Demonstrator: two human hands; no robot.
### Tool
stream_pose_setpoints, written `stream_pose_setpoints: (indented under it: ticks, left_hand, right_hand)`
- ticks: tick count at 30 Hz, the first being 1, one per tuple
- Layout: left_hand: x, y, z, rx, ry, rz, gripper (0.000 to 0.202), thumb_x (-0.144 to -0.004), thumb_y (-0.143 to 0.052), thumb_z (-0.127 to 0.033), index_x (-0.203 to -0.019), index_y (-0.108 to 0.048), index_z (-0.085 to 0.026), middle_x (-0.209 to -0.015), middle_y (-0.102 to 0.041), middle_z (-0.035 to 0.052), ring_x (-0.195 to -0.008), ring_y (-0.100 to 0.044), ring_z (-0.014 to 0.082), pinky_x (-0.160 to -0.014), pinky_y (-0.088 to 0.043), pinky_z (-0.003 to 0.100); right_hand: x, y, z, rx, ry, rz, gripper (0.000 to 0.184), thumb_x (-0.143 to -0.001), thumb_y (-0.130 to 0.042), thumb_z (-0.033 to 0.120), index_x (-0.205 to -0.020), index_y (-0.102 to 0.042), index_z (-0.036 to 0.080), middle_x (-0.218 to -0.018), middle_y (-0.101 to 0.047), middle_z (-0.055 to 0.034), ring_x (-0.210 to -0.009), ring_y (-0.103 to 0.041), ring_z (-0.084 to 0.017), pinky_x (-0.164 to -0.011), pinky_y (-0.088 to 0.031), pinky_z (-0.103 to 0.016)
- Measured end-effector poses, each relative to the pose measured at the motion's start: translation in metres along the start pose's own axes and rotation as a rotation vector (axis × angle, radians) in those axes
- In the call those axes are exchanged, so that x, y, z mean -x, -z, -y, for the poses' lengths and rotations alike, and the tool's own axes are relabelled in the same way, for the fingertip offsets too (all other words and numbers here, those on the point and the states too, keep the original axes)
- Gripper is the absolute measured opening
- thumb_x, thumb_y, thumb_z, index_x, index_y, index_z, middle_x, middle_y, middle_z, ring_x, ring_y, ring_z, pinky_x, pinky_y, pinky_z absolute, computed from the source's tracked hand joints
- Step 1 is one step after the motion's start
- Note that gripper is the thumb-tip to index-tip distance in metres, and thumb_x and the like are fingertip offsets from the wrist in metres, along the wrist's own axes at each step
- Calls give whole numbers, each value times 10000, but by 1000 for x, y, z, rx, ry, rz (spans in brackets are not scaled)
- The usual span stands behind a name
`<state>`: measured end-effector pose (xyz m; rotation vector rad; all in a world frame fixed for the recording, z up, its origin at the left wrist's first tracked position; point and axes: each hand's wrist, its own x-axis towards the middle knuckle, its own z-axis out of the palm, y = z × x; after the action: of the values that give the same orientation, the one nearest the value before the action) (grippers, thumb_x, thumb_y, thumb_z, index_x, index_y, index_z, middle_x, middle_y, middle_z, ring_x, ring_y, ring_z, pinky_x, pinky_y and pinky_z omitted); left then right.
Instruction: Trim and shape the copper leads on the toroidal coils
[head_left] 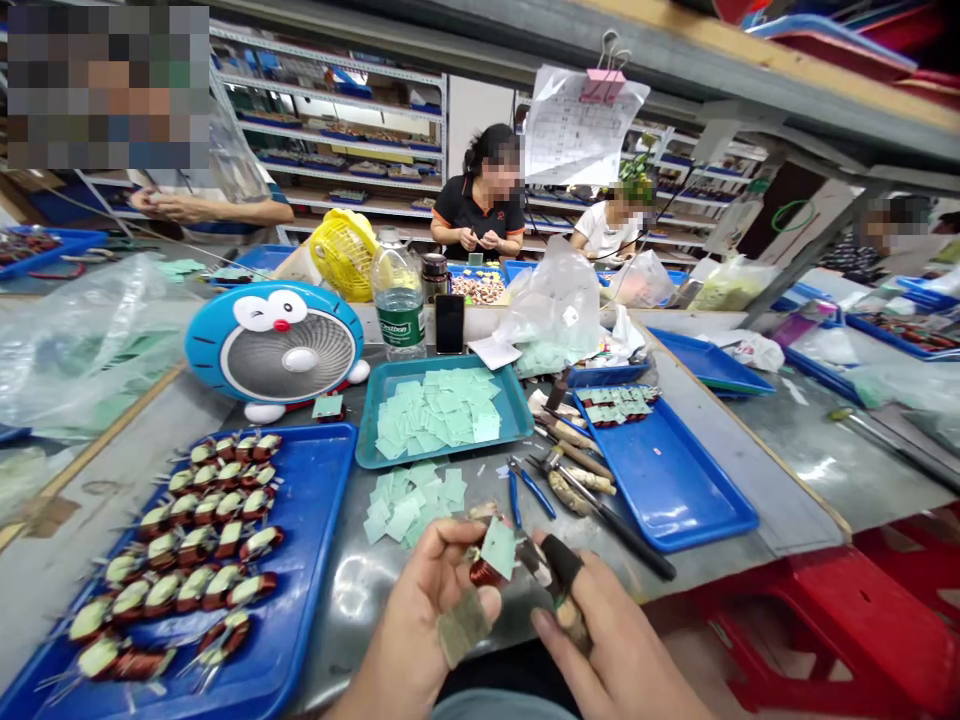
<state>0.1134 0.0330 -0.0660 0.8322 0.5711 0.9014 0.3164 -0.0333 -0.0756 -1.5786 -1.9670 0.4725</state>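
Observation:
My left hand [411, 610] is closed around a copper-wound coil [484, 574] with a pale green square sheet [498, 549] against it. A wrap of dull green tape covers that thumb. Close by on the right, my right hand [619, 640] grips a hand tool with a pale wooden handle [573, 622]; its dark, flat blade points towards the coil, and its exact kind is unclear. Dark wrapping covers a finger of this hand. Beyond my hands lie loose green sheets [409, 505], and more fill a teal tray [367, 440].
Rows of wound coils stand in a blue tray [319, 540] at left. Blue-handled cutters [531, 490] and a hammer [622, 520] lie right of centre, beside another blue tray [697, 490]. A fan [289, 345] and bottle [399, 300] stand behind. Co-workers sit across the bench.

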Motion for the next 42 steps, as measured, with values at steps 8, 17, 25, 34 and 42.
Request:
stream_pose_setpoints:
  ticks: [8,17,25,34,42]
  left_hand:
    - [6,-1,-6,-515,17,67,548,-858,-746,-344,-1363,-535,-328,-1493,-504,77,-1254,-628,214,-1049,-551,293]
    - [6,-5,0,-741,-113,-57,397,-904,-675,-389,-1272,-581,-277,-1255,-660,66,-1039,-696,171,-913,-582,256]
    - [4,6,-8,-934,-233,-95,417,-863,-728,-383,-1243,-591,-281,-1233,-644,67,-1115,-663,197,-964,-548,293]
    - [5,4,-6,-957,-283,11,421,-852,-748,-321,-1241,-589,-296,-1183,-647,51,-1079,-654,173,-937,-528,268]
    - [-6,15,-11,-832,-279,-169,433,-759,-839,-279,-1106,-580,-254,-1044,-578,7,-895,-613,105,-792,-514,190]
  right_hand:
    - [0,21,-19,182,92,63,633,-955,-514,132,-1548,-327,254,-1152,-581,-128,-1003,-591,-279,-854,-544,-433]
    - [-16,14,-32,232,187,-1,570,-870,-501,48,-1422,-454,179,-1109,-585,-130,-974,-556,-283,-833,-522,-454]
    - [-5,1,-37,68,159,-21,640,-950,-513,124,-1544,-316,259,-1288,-520,-129,-1159,-547,-268,-965,-509,-429]
    - [-11,10,-44,146,288,14,632,-864,-530,85,-1475,-446,223,-1111,-610,-107,-942,-578,-245,-809,-522,-387]
    - [0,2,-7,-616,-325,198,390,-1006,-548,353,-1379,-528,239,-1118,-664,-76,-1075,-634,-218,-973,-515,-365]
